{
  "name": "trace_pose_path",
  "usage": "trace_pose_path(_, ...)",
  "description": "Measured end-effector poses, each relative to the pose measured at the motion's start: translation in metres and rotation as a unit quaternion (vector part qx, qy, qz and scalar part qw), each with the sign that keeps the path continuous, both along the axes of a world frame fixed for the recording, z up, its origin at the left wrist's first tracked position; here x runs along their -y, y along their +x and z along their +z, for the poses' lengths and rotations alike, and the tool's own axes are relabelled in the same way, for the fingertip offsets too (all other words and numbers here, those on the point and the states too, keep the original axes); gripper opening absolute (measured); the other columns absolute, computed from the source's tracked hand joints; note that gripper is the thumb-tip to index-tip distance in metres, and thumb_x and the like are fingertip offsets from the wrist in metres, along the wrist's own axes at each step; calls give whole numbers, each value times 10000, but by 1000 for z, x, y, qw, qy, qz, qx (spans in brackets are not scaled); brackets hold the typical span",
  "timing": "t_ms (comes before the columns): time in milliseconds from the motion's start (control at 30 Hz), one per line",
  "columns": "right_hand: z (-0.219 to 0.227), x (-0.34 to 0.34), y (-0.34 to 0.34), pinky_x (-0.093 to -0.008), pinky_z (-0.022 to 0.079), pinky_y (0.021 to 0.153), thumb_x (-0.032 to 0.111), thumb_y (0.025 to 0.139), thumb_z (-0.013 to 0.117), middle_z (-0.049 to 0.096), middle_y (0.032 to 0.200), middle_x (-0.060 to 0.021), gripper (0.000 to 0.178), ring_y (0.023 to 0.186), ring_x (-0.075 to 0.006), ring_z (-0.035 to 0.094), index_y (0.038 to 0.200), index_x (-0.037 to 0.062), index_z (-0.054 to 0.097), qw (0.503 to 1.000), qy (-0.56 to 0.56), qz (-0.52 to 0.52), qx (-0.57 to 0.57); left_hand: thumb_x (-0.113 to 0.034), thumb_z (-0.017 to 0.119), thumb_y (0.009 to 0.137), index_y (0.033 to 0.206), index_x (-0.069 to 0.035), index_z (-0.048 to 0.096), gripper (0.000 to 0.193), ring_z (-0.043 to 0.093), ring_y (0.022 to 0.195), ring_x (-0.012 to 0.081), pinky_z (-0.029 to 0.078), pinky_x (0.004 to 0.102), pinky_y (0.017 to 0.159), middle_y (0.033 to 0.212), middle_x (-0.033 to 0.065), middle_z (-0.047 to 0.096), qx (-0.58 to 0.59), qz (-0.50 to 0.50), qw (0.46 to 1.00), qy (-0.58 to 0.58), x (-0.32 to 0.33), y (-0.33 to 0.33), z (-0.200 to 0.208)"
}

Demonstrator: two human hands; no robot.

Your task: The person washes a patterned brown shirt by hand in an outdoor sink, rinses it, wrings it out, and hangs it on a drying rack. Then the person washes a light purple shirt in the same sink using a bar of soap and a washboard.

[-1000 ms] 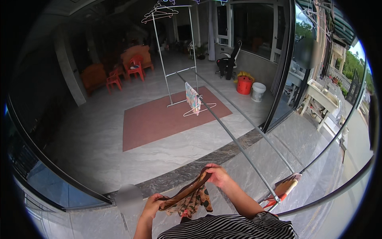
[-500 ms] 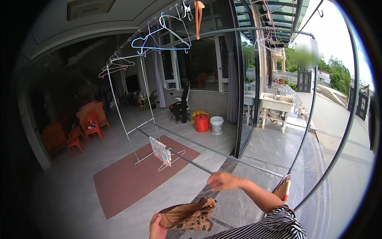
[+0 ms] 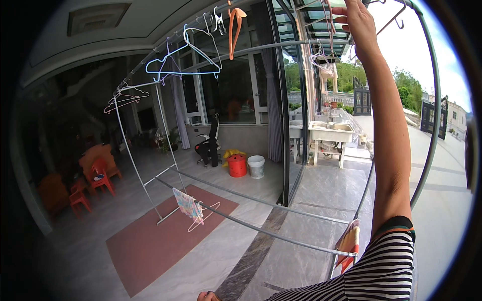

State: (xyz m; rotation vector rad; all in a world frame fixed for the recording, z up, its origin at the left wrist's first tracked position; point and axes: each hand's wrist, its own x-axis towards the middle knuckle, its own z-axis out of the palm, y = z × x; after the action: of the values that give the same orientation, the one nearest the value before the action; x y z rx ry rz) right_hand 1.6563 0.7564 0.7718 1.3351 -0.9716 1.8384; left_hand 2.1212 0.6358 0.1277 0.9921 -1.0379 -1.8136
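Note:
My right arm stretches up along the right side, and its hand (image 3: 355, 20) is at the top edge with fingers extended and apart. Beside those fingers hangs a pinkish hanger (image 3: 330, 20); whether they touch it I cannot tell. At the bottom edge only the curled top of my left hand (image 3: 208, 296) shows, with a small dark bit at its fingers. What it grips is below the picture. A blue hanger (image 3: 188, 73) and an orange hanger (image 3: 235, 30) hang from the upper rail of a metal drying rack (image 3: 281, 234).
A patterned cloth (image 3: 188, 204) and a white hanger (image 3: 211, 213) hang on the low bar. A red-and-tan cloth (image 3: 347, 244) hangs at its near end. Farther off are a red bucket (image 3: 237, 166), a white bucket (image 3: 256, 168), a sink (image 3: 331, 131) and a brown mat (image 3: 150, 246).
My right hand has risen from beside the low bar to the top rail. My left hand has dropped to the bottom edge, and the leopard-print garment it held has left the picture.

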Motion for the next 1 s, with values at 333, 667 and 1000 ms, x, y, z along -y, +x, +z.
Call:
trace_pose_path(333,41,49,-20,-301,540,553,95,805,749,664,857,-101,359,691,-173,652,1124,-20,633,990,137,21,31,-220,539,926,557,-73,478,402,447,401,243,375,364,408,470,100,448,27,24,998,56,9,-3,0)
trace_pose_path(667,24,51,-71,-265,576,605,80,925,630,622,1276,-188,668,844,-171,693,1503,-23,311,994,60,56,-70,-231,560,943,560,-61,494,425,449,422,226,386,349,435,483,99,478,80,5,997,18,10,-15,-4)
trace_pose_path(1000,-163,99,-77,-234,571,554,156,931,690,704,1109,-147,693,757,-139,705,1491,2,311,985,134,108,6,-114,635,942,896,-68,541,114,561,690,119,463,284,618,787,17,597,37,86,993,66,10,-49,-41)
